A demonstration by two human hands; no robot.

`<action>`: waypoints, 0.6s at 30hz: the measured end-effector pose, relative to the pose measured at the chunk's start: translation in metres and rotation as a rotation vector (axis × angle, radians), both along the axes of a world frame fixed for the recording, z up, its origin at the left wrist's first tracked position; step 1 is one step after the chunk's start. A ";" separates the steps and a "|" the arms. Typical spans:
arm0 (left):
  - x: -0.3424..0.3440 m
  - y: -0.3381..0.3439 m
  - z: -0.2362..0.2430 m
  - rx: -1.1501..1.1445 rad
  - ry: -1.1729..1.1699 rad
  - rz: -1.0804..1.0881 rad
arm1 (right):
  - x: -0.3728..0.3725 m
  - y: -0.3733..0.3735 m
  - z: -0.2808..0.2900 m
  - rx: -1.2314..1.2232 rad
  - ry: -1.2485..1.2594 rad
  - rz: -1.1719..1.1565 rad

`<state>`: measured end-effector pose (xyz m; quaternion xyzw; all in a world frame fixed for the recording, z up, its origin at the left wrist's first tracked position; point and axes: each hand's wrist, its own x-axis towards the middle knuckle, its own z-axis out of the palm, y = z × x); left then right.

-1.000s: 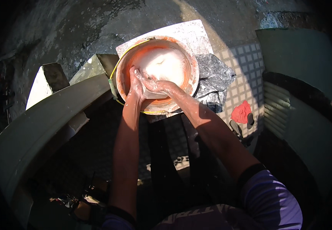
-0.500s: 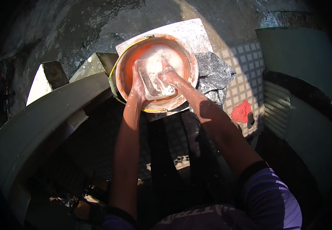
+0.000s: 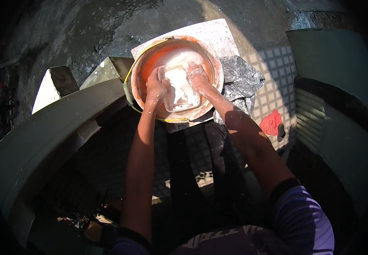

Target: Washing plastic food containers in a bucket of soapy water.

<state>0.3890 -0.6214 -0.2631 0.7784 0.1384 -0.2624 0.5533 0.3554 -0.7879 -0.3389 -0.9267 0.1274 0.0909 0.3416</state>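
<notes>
A round orange bucket (image 3: 135, 80), its wall smeared with white, holds a thick white mixture (image 3: 187, 55). Inside its mouth, a clear rectangular plastic container (image 3: 183, 109) has white mixture in it. My left hand (image 3: 156, 88) grips the container's left side, fingers wrapped over the edge. Coated in white, my right hand (image 3: 197, 79) is at the container's upper right, beside the mixture. Its fingertips are partly lost in the white, so its grip is unclear.
The bucket stands on a white-stained board (image 3: 211, 32). A crumpled grey plastic sheet (image 3: 241, 74) lies to its right, and a red cloth (image 3: 271, 123) on the tiles beyond. A long curved pale-green panel (image 3: 61, 114) borders the left; another green surface (image 3: 334, 55) rises at right.
White mixture now spreads across the container, which showed more bare plastic before. My right hand has moved up and outward from inside it. The left has shifted its grip along the side.
</notes>
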 end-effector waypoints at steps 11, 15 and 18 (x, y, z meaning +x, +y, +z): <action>0.009 -0.007 0.013 0.493 -0.302 -0.186 | 0.000 0.000 0.007 0.023 0.039 -0.033; 0.012 0.003 0.013 0.597 -0.442 -0.373 | 0.013 0.010 0.006 0.046 0.110 -0.030; 0.012 -0.006 0.015 0.589 -0.422 -0.439 | 0.014 0.008 0.000 0.106 -0.034 -0.059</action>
